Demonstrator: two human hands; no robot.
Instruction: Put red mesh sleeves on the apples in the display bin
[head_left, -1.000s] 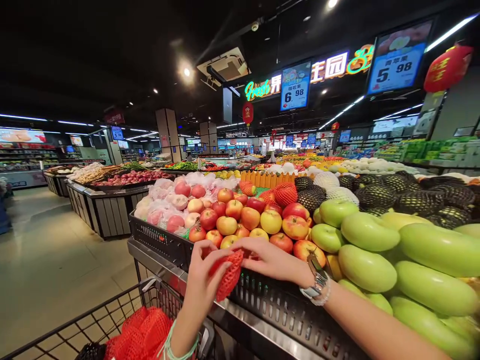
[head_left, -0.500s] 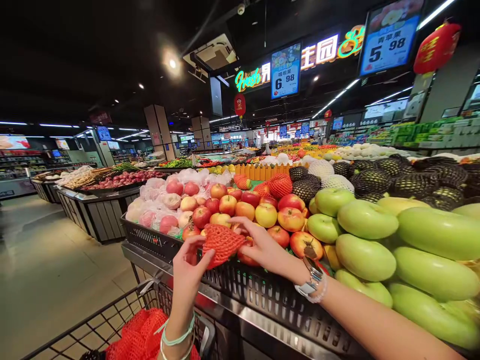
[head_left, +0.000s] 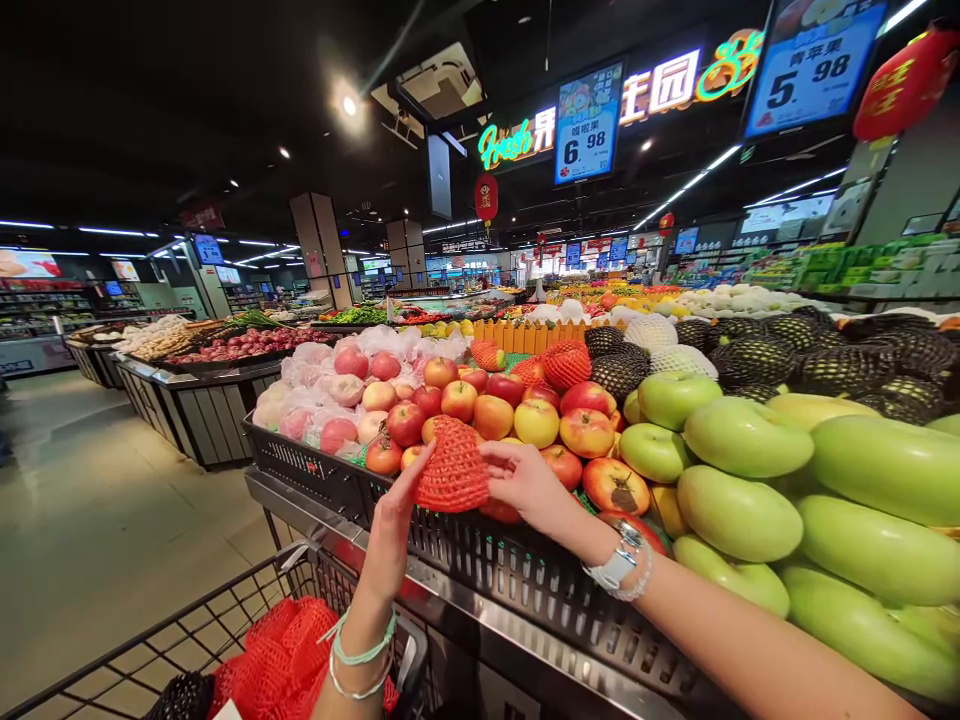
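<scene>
A red foam net sleeve (head_left: pixel 452 470) sits over an apple at the front of the apple pile (head_left: pixel 495 415). My left hand (head_left: pixel 391 530) reaches up from below, fingers pinching the sleeve's left edge. My right hand (head_left: pixel 529 485), with a watch and bead bracelet at the wrist, grips the sleeve's right side. Both hands hover just above the black plastic crate rim (head_left: pixel 517 565) that holds the red and yellow apples.
Large green apples (head_left: pixel 739 440) fill the right. Net-wrapped dark fruit (head_left: pixel 757 360) lies behind them. A shopping cart (head_left: pixel 172 650) below holds more red net sleeves (head_left: pixel 281 655). Pink wrapped apples (head_left: pixel 315 400) lie at left. Price signs (head_left: pixel 589 125) hang overhead. An aisle (head_left: pixel 97 520) opens on the left.
Both hands have lifted the red net sleeve from the crate's front edge up and onto an apple in the pile; the sleeve went from folded flat to spread open.
</scene>
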